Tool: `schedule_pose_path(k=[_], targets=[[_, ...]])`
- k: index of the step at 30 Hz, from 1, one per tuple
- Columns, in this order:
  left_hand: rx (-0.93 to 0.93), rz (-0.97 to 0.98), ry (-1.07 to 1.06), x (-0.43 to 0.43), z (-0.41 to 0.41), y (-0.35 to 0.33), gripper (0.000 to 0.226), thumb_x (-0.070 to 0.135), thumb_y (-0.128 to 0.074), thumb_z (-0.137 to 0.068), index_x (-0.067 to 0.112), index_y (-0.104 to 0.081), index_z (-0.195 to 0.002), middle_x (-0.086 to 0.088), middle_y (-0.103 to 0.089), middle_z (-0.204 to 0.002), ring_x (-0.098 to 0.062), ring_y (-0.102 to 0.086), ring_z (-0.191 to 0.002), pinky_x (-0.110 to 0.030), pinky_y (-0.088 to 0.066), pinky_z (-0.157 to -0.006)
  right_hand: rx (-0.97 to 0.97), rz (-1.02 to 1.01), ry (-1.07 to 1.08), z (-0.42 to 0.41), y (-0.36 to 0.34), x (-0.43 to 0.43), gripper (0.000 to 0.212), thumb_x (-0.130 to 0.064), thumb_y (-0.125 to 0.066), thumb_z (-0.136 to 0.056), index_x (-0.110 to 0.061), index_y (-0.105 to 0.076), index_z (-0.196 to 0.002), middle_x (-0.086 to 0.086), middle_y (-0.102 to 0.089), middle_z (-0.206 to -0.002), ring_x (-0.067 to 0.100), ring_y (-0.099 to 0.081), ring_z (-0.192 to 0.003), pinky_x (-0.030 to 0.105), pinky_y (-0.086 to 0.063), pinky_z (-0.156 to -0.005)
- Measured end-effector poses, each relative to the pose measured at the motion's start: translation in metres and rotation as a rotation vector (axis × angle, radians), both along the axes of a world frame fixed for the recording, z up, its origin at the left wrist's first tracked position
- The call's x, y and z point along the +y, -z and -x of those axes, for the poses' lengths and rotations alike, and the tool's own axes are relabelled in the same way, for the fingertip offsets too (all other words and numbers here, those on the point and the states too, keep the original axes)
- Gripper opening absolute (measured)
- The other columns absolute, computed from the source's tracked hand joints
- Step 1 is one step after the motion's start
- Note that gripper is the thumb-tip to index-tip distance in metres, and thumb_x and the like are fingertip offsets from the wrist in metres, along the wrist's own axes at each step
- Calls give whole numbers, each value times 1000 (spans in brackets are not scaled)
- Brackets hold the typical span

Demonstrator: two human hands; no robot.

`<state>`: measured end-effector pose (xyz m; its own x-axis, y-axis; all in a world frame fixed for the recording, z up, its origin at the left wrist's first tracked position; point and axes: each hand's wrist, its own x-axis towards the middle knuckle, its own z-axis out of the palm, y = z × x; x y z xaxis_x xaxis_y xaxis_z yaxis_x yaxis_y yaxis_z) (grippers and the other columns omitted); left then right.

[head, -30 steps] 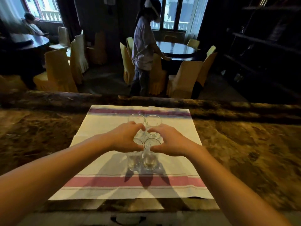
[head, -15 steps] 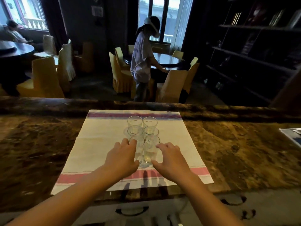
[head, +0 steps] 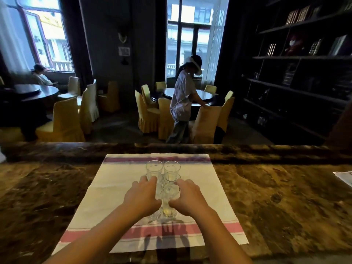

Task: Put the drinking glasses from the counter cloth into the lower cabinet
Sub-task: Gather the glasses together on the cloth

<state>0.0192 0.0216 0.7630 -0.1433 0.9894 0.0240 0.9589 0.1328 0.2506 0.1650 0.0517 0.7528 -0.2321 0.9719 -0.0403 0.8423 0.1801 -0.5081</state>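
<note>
Several clear drinking glasses stand in two close columns on a white cloth with pink and purple stripes. The far pair and the middle pair stand free. My left hand curls round the near left glass, which it mostly hides. My right hand curls round the near right glass. Both near glasses stand on the cloth and touch each other. The lower cabinet is out of view below the counter edge.
The cloth lies on a brown marble counter with a raised back ledge. A pale flat item sits at the counter's right edge. Beyond, a person stands among yellow chairs and round tables; dark shelves fill the right wall.
Both hands have moved forward over the cloth and closed round the nearest pair of glasses. The view has tilted up, showing more of the room.
</note>
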Motion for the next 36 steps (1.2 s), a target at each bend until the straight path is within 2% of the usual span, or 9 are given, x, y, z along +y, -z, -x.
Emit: schedule_pose_path(k=[5,11,17,21,26,31,34,36], targets=[[3,52,-35,16,5,5,71,38,-75,-80,28,-36,-138,-4,-46,-134,-23,-53,-110,-30,-54,-84,-52,14,-32,6,-1,19,72,-30,-75,-79,-30,-40,-142,5,-43,-140,28,-46,-123,37,-49,-96],[-47,161,7,33,9,20,87,34,-77,-78,28,-25,-148,-9,-36,-145,-27,-54,-117,-33,-53,-91,-96,38,-105,21,11,29,78,-28,-75,-80,-31,-33,-146,7,-33,-148,32,-40,-129,41,-45,-100],[-118,125,82,35,12,35,76,29,-74,-78,29,-34,-143,-4,-45,-135,-23,-60,-104,-32,-54,-88,-68,9,-87,23,26,30,69,-17,-70,-81,-31,-38,-140,4,-35,-139,27,-46,-117,35,-50,-90],[-136,85,115,30,13,37,66,26,-75,-73,30,-43,-131,-1,-47,-124,-19,-58,-92,-28,-53,-78,-9,21,-84,19,28,24,71,-19,-71,-80,-29,-39,-142,4,-40,-139,28,-50,-119,34,-47,-93],[-134,75,146,15,19,27,65,27,-81,-67,33,-49,-123,2,-53,-120,-17,-55,-96,-23,-47,-76,37,-12,-102,13,17,11,69,-16,-80,-73,-31,-49,-132,3,-50,-133,22,-55,-111,27,-49,-84],[-98,66,179,-24,25,-3,62,33,-83,-69,32,-53,-123,3,-57,-116,-15,-53,-99,-22,-42,-77,83,-42,-146,1,-8,-26,67,-26,-84,-71,-33,-53,-130,-1,-54,-130,16,-55,-109,29,-51,-89],[-92,36,186,-57,29,-13,62,39,-83,-69,34,-53,-123,3,-58,-116,-15,-55,-102,-23,-44,-80,106,-58,-153,-2,-14,-58,68,-35,-85,-68,-36,-56,-129,-4,-56,-125,12,-57,-99,29,-55,-85],[-110,22,171,-80,31,-12,61,41,-82,-69,36,-53,-122,4,-57,-116,-15,-56,-102,-25,-47,-82,115,-66,-150,-3,-12,-79,67,-41,-84,-68,-37,-56,-128,-10,-55,-117,8,-56,-95,24,-53,-81]])
